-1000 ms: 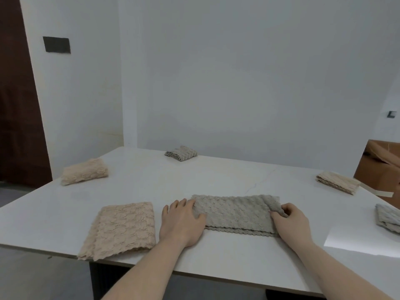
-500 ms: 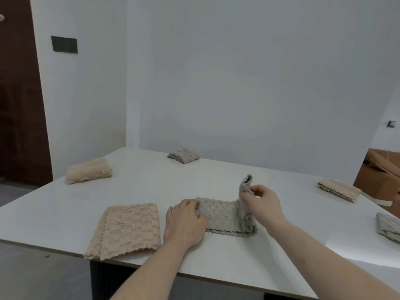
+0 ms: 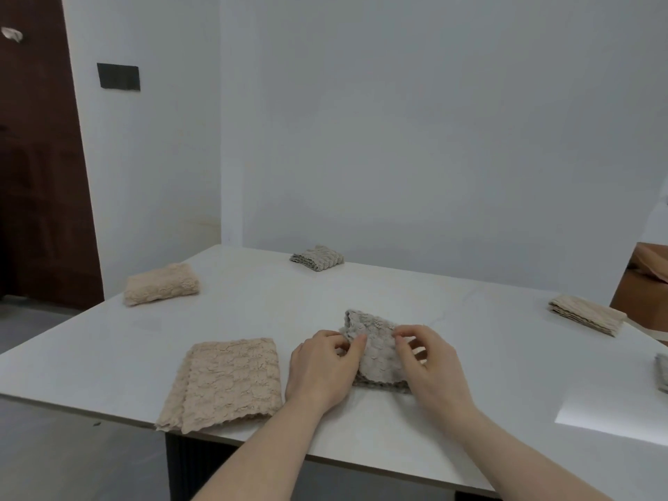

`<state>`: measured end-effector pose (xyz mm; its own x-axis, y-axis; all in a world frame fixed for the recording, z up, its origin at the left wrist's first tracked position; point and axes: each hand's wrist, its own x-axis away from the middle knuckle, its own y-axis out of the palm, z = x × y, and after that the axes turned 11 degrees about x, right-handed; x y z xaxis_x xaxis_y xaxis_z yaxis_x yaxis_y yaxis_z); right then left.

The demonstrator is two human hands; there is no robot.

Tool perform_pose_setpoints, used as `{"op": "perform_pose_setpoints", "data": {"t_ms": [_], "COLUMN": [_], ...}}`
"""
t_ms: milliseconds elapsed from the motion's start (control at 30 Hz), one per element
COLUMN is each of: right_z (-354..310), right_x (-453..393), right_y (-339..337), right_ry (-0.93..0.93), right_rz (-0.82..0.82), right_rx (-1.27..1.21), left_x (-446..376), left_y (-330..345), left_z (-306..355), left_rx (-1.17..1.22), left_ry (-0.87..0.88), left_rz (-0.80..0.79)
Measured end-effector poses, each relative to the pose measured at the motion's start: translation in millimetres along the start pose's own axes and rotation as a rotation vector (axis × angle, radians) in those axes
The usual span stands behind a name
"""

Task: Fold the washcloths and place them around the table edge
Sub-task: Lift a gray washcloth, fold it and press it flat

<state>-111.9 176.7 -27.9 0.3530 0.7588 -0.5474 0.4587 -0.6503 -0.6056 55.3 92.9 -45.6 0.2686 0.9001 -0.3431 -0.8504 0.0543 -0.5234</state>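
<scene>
A grey washcloth (image 3: 377,347) lies folded over on itself near the front of the white table (image 3: 253,312). My left hand (image 3: 321,370) pinches its left edge and my right hand (image 3: 430,363) pinches its top layer at the right. A beige washcloth (image 3: 227,381) lies flat, folded in half, to the left at the front edge. Folded cloths sit around the table edge: beige (image 3: 161,283) at the left, grey (image 3: 317,257) at the back, beige (image 3: 587,318) at the right, and a grey one (image 3: 662,372) cut off by the frame.
A white wall runs behind the table. A dark wooden door (image 3: 39,157) stands at the left. A brown cardboard box (image 3: 643,283) sits beyond the table's right side. A bright patch of light (image 3: 614,410) falls on the tabletop at the right.
My right hand carried the grey washcloth's right end up and over to the left, folding it in half. Both hands now pinch the smaller folded cloth. The view shifted slightly.
</scene>
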Motion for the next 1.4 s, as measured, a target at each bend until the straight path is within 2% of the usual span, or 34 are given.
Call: {"op": "perform_pose_setpoints", "data": {"t_ms": [167,367,500,600,767,900,1067,1200,1400], "right_z": [21,26,29,31,31,29,24,25,25], "right_x": [9,8,5,3,2,3,6,4,1], "right_y": [2,7,13,16,16,13,9,12,16], "right_ry": [-0.041,-0.033,-0.018,0.006,0.009,0.003,-0.102,-0.054,-0.006], "right_rz": [0.056,-0.1,-0.23,-0.281,-0.289,-0.296,-0.358,-0.484,-0.529], "right_rx": [0.091,0.259,0.373,0.436,0.448,0.426,0.415,0.482,0.544], "left_x": [-4,-5,-3,-3,0,0,0,0,-3], "left_y": [1,1,3,3,8,9,9,8,11], "left_z": [-5,-8,-7,-9,-3,-1,-2,-2,-1], "left_rx": [0.015,-0.047,-0.046,-0.028,-0.237,-0.339,-0.406,-0.424,-0.419], "left_ry": [-0.011,-0.055,0.01,0.086,0.065,-0.007,0.016,0.023,-0.024], "left_rz": [0.051,0.113,0.099,0.013,-0.197,-0.239,-0.296,-0.347,-0.349]}}
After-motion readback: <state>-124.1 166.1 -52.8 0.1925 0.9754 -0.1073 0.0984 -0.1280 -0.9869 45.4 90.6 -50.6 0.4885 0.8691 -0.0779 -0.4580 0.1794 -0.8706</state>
